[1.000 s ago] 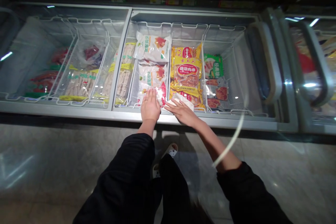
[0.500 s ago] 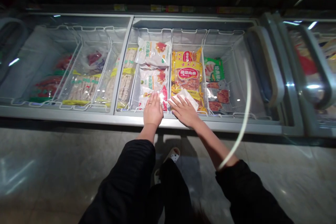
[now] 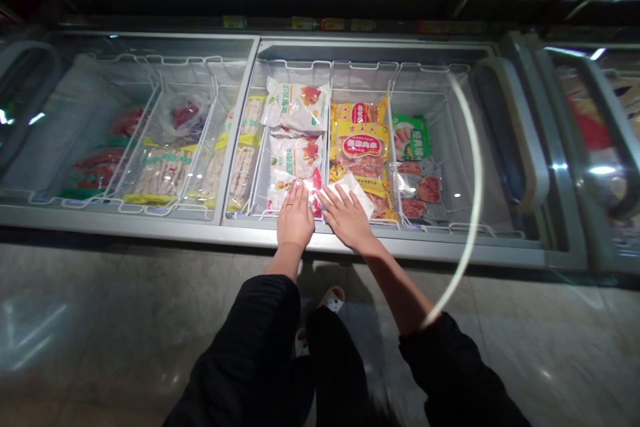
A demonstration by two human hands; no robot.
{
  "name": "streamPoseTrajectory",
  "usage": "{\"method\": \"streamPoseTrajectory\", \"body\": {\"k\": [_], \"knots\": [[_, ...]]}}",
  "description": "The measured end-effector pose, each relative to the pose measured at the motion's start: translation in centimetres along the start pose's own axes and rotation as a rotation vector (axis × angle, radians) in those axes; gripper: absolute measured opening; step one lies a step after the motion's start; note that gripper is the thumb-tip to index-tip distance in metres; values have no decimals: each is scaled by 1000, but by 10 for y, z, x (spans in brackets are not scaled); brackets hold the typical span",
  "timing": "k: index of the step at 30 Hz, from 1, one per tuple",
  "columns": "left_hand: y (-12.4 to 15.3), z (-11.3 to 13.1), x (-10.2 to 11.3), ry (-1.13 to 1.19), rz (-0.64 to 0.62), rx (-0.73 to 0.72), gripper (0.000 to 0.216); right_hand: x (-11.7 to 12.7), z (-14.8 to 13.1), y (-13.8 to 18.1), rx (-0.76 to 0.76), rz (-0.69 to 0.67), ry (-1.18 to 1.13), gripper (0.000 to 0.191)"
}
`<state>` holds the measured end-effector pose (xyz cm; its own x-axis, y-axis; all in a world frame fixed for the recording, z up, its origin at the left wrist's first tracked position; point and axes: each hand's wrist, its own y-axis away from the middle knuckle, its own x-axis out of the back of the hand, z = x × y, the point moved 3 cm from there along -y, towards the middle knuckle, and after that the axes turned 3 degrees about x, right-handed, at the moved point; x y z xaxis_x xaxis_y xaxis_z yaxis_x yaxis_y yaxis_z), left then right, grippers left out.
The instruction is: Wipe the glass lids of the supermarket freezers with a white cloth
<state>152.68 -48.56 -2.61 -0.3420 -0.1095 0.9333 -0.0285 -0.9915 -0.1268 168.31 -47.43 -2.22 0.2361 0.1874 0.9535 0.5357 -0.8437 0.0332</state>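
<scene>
I stand at an open chest freezer [image 3: 350, 243] with wire baskets of frozen food. My left hand [image 3: 295, 219] lies flat, fingers stretched, on the nearest white and red packet [image 3: 293, 181] in the middle basket. My right hand [image 3: 346, 217] rests open with spread fingers on a white cloth [image 3: 356, 188] that lies over the near end of the yellow packets [image 3: 359, 140]. More white packets [image 3: 298, 105] are stacked behind the left hand.
A green packet [image 3: 411, 137] and meat trays [image 3: 421, 188] fill the right basket. Left of the frame divider [image 3: 239, 130], under glass, lie sausage packs [image 3: 163, 173]. A slid-back lid with a handle [image 3: 520, 133] sits at the right. A white cord [image 3: 473, 173] arcs from my right sleeve.
Both hands have edged a little closer together over the front of the baskets; the cloth moved slightly with the right hand. My view has shifted down a bit.
</scene>
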Motion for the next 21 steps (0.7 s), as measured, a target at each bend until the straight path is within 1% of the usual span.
{"method": "streamPoseTrajectory", "body": {"k": [2,5,6,8,10,13,15,17,19,21], "knots": [[0,0,0,-5,0,0,56,3,3,-20,17,-3,0,55],[0,0,2,-13,7,0,55,13,26,-39,-38,-2,2,56],[0,0,2,-15,9,3,55,16,35,-39,-79,2,4,56],[0,0,2,-16,8,9,55,19,47,-28,-169,18,10,57],[0,0,3,-13,1,10,56,17,46,-11,-220,38,14,58],[0,2,3,-3,-21,-5,60,9,29,2,-187,71,9,57],[0,2,2,-1,-29,-10,60,5,20,-7,-131,78,5,57],[0,2,2,-5,-27,-10,58,6,21,-25,-88,65,0,56],[0,1,1,-8,-22,-12,57,10,31,-41,-80,48,-9,56],[1,0,0,-4,-23,-16,57,16,43,-45,-126,58,-20,57]]}}
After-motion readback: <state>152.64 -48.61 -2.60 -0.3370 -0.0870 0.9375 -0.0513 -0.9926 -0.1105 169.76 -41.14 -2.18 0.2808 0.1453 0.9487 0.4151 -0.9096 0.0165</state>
